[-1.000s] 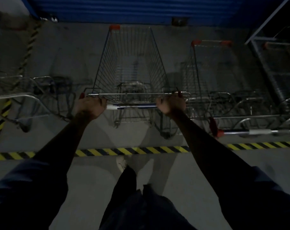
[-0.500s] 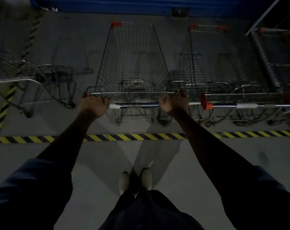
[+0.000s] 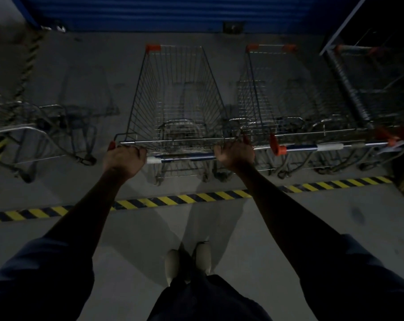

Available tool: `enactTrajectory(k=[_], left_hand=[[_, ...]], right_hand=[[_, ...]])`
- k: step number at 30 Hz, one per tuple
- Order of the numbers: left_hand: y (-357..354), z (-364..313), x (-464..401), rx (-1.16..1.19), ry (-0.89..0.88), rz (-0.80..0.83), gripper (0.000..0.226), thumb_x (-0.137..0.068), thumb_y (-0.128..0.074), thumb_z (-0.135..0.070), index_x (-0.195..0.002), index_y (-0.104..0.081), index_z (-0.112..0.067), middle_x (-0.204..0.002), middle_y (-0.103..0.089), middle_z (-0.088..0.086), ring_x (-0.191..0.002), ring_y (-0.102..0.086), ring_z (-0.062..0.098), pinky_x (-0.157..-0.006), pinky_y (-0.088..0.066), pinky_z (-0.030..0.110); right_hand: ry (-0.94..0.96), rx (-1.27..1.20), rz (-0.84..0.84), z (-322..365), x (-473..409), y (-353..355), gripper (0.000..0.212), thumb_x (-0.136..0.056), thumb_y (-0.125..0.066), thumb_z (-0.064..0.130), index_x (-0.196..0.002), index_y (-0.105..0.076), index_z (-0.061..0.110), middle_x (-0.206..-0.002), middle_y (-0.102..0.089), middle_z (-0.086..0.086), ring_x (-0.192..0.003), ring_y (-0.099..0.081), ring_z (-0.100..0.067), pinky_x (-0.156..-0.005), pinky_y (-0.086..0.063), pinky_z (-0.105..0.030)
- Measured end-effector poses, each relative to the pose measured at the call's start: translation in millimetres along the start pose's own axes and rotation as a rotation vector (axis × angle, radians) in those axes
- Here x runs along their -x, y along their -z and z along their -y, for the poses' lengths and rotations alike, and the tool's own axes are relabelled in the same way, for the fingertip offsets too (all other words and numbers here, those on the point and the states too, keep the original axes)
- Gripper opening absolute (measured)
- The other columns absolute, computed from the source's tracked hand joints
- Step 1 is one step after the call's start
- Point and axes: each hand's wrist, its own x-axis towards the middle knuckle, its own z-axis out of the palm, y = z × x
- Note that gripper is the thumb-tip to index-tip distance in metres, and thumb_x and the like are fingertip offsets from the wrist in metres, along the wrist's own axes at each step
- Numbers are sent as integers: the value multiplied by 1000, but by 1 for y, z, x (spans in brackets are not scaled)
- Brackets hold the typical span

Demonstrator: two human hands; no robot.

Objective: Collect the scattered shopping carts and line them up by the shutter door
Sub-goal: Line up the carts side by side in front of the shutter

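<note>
A wire shopping cart (image 3: pixel 176 98) with orange corner caps stands straight ahead, its nose toward the blue shutter door (image 3: pixel 164 12). My left hand (image 3: pixel 123 158) grips the left end of its blue handle bar (image 3: pixel 182 157). My right hand (image 3: pixel 234 154) grips the right end. Right beside it stands a second cart (image 3: pixel 286 98), its handle about level with mine. A third cart (image 3: pixel 377 89) stands farther right in deep shadow. Another cart (image 3: pixel 23 135) sits askew at the far left.
A yellow-and-black hazard stripe (image 3: pixel 173 201) crosses the concrete floor behind the cart wheels, and another stripe (image 3: pixel 27 66) runs up the left side. A metal frame (image 3: pixel 344 26) rises at the upper right. My pale shoes (image 3: pixel 189 260) stand together behind the stripe.
I have pushed the cart forward toward the shutter until its handle came level with the neighbouring cart's. My feet have come together. Both hands kept their grip.
</note>
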Motion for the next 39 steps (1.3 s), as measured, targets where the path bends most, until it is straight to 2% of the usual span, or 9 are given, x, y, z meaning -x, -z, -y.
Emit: enactTrajectory(k=[3,9,14,21,23,26,29,34,39], left_hand=[[-5,3,-2,-15,18,49,22,-87,-50,-11,-100,-62,1,-73,-65,24,-65,-67,41,-91,-44,73],[-8,7,-6,-3,47,80,21,-89,-50,-15,-100,-65,-5,-77,-68,21,-69,-68,40,-96,-43,68],[7,4,-8,-26,67,237,32,-93,-41,-25,-116,-62,-15,-99,-74,10,-90,-72,35,-106,-40,62],[8,12,-12,22,26,368,39,-104,-34,-34,-137,-49,-23,-128,-68,5,-117,-65,30,-117,-30,59],[7,18,-9,264,61,273,46,-101,-28,-41,-125,-59,-18,-126,-68,10,-115,-64,35,-111,-36,56],[10,37,5,636,181,-121,45,-98,-35,-36,-106,-68,-6,-110,-67,16,-101,-62,40,-91,-51,48],[12,76,35,616,303,-298,24,-98,-52,-24,-109,-64,-8,-110,-65,13,-100,-59,35,-87,-52,43],[-22,189,118,616,535,-209,38,-98,-43,-39,-116,-61,-11,-115,-64,15,-111,-58,40,-95,-50,47],[-48,316,229,485,616,-186,43,-97,-42,-45,-114,-64,-13,-114,-65,12,-108,-58,38,-90,-47,47]], right_hand=[[15,-10,43,3,-2,3,71,-106,-19,61,-60,-49,16,-57,-45,-2,-68,-66,-24,-94,-52,-46],[-1,-9,82,3,-3,6,87,-105,-13,65,-91,-77,8,-87,-75,-12,-93,-72,-25,-117,-31,-45],[-12,-98,27,-3,-8,-8,120,-84,14,86,-107,-75,10,-90,-72,-11,-100,-69,-29,-107,-43,-45],[-16,-84,187,0,-2,9,108,-90,5,85,-111,-74,14,-99,-76,-9,-104,-70,-24,-111,-42,-49],[-17,-156,209,1,-5,18,109,-86,4,89,-121,-72,18,-119,-74,-11,-119,-66,-28,-115,-39,-55],[-1,-272,175,21,-12,43,84,-98,-20,81,-126,-70,19,-127,-70,-15,-124,-63,-35,-112,-43,-57],[142,-230,-16,73,-29,70,49,-106,-44,50,-122,-71,13,-113,-71,-23,-105,-69,-44,-92,-56,-55],[166,-234,-5,214,-58,73,61,-103,-37,60,-92,-70,10,-92,-70,-18,-89,-71,-38,-76,-58,-41],[330,-448,81,390,-35,138,49,-100,-50,57,-103,-67,11,-111,-70,-20,-111,-65,-36,-94,-51,-39]])
